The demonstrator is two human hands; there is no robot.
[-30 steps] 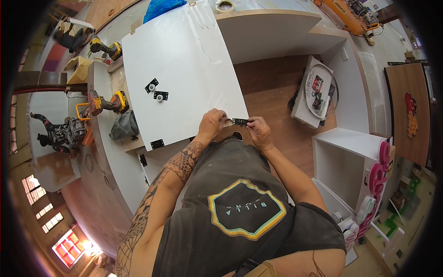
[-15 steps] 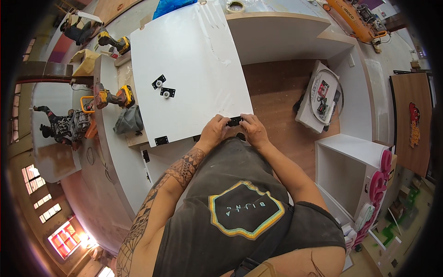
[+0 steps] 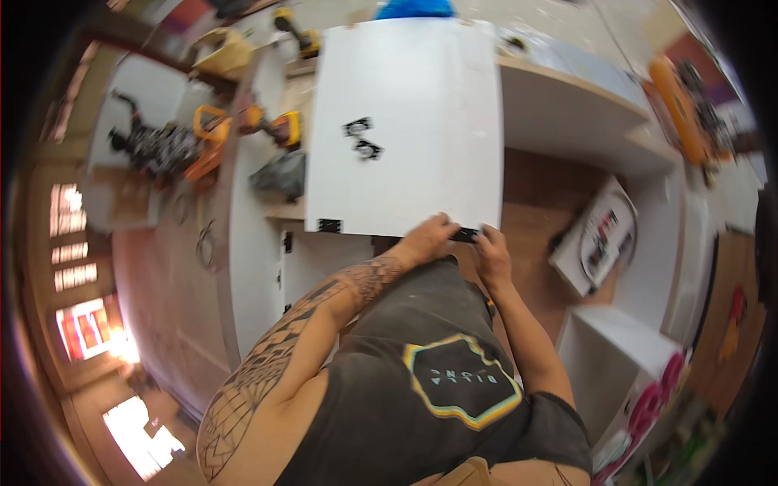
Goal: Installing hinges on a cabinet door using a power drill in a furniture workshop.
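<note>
A white board (image 3: 409, 105) lies flat in front of me. At its near right corner is a small black caster plate (image 3: 464, 235). The fingers of my left hand (image 3: 428, 241) close on the plate's left end. On its other end, my right hand (image 3: 492, 257) pinches with thumb and fingers. A matching black plate (image 3: 329, 226) sits at the board's near left corner. Two loose black-plated casters (image 3: 356, 127) lie close together on the left half of the board; motion blur softens their wheels.
Left of the board are a yellow-and-black cordless drill (image 3: 285, 128) and a grey bag (image 3: 279, 176). A white box (image 3: 596, 235) rests inside the cabinet at right. Beyond stands an orange air compressor (image 3: 679, 113). Another person (image 3: 162, 146) is at far left.
My view has turned, so the board now appears straighter and farther right. Both hands stay at the caster plate on the near right corner. The two loose casters have kept their places on the board.
</note>
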